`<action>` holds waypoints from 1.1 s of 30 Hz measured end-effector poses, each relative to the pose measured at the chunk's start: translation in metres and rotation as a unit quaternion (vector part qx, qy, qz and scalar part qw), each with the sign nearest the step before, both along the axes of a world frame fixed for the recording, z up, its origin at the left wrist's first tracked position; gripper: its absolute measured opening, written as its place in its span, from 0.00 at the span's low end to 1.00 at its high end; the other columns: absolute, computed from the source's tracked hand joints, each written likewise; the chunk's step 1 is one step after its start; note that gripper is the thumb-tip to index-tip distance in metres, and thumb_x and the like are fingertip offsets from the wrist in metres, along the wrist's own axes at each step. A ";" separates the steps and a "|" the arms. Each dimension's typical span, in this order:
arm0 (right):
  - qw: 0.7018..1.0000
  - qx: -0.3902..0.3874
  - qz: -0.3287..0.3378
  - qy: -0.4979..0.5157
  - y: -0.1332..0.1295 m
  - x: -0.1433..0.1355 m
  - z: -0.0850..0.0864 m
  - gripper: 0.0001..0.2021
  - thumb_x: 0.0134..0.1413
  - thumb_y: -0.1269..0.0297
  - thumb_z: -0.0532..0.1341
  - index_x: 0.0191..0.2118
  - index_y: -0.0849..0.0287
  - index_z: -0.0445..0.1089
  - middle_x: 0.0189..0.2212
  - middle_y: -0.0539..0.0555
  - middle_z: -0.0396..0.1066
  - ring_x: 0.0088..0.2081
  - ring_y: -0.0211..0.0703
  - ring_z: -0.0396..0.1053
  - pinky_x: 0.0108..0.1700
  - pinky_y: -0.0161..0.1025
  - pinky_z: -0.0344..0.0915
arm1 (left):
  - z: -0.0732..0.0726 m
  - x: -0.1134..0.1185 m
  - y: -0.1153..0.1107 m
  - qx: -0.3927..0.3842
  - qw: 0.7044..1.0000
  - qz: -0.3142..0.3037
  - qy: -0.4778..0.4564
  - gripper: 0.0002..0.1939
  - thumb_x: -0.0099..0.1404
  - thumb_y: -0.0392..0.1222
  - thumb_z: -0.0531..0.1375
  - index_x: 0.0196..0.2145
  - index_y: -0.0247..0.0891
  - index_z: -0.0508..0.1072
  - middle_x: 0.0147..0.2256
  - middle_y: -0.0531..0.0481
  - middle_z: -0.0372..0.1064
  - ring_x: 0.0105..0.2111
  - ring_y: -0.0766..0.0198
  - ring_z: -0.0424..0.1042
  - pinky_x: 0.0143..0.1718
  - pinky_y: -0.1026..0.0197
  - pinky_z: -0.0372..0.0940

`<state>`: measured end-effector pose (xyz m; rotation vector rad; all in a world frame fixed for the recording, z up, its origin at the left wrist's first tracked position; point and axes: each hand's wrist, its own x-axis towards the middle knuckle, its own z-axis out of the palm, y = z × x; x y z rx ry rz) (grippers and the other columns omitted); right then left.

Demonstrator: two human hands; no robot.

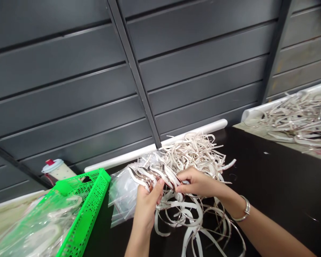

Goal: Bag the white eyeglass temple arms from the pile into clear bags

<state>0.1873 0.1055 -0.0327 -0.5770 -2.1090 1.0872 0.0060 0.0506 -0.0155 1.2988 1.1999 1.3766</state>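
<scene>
Several wavy strips, white on one side and shiny rose-gold on the other, fan out between my two hands. My left hand is closed around their lower left part, thumb on top. From the right, my right hand pinches the same bunch with thumb and fingers, a metal bangle on its wrist. Long curled strips lie below the hands over the dark table; whether they join the held bunch I cannot tell. Just behind sits a tangled heap of similar strips.
Clear plastic bags lie left of my hands. A green perforated basket with bagged pieces stands at lower left, a cup with a red-topped lid behind it. White tubing edges the dark table; another strip heap lies far right.
</scene>
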 end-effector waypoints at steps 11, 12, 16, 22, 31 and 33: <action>0.993 -0.052 -0.107 0.001 0.009 0.009 0.002 0.09 0.53 0.63 0.59 0.24 0.60 0.67 0.22 0.48 0.62 0.24 0.36 0.59 0.28 0.34 0.56 | 0.007 -0.002 -0.002 0.039 0.995 0.088 0.038 0.18 0.56 0.46 0.63 0.17 0.38 0.62 0.15 0.59 0.53 0.17 0.71 0.51 0.19 0.66 0.48; 0.992 -0.047 -0.117 -0.007 0.012 0.012 0.002 0.09 0.53 0.63 0.59 0.25 0.60 0.68 0.23 0.49 0.64 0.26 0.37 0.61 0.30 0.35 0.58 | 0.008 -0.003 -0.001 0.048 0.993 0.100 0.033 0.18 0.56 0.46 0.63 0.16 0.37 0.62 0.15 0.59 0.53 0.17 0.71 0.51 0.19 0.66 0.48; 0.963 0.050 -0.248 -0.091 0.026 0.026 -0.003 0.10 0.54 0.58 0.59 0.30 0.59 0.71 0.33 0.56 0.71 0.38 0.49 0.67 0.43 0.45 0.61 | 0.011 -0.009 0.001 0.079 0.993 0.093 0.010 0.19 0.58 0.47 0.61 0.16 0.37 0.62 0.15 0.58 0.53 0.17 0.72 0.52 0.20 0.67 0.49; 0.935 0.134 -0.327 -0.037 0.018 0.021 0.001 0.10 0.57 0.61 0.57 0.37 0.59 0.74 0.38 0.57 0.73 0.43 0.50 0.68 0.47 0.46 0.61 | 0.012 -0.010 -0.004 0.047 0.993 0.020 0.103 0.16 0.58 0.46 0.61 0.18 0.37 0.64 0.15 0.57 0.56 0.18 0.70 0.55 0.21 0.66 0.52; 0.951 0.100 -0.258 -0.135 0.014 0.027 0.005 0.10 0.54 0.69 0.56 0.32 0.56 0.75 0.27 0.51 0.74 0.29 0.42 0.68 0.34 0.38 0.60 | 0.009 -0.006 -0.007 0.080 0.988 0.059 0.116 0.17 0.58 0.46 0.61 0.17 0.38 0.63 0.15 0.56 0.55 0.17 0.69 0.54 0.21 0.65 0.51; 0.944 0.104 -0.240 -0.200 0.019 0.028 0.000 0.11 0.52 0.73 0.55 0.30 0.57 0.75 0.27 0.52 0.74 0.29 0.43 0.68 0.34 0.38 0.59 | 0.008 -0.011 -0.003 0.068 0.986 0.043 0.146 0.17 0.57 0.46 0.62 0.17 0.38 0.63 0.15 0.57 0.55 0.17 0.69 0.53 0.20 0.65 0.49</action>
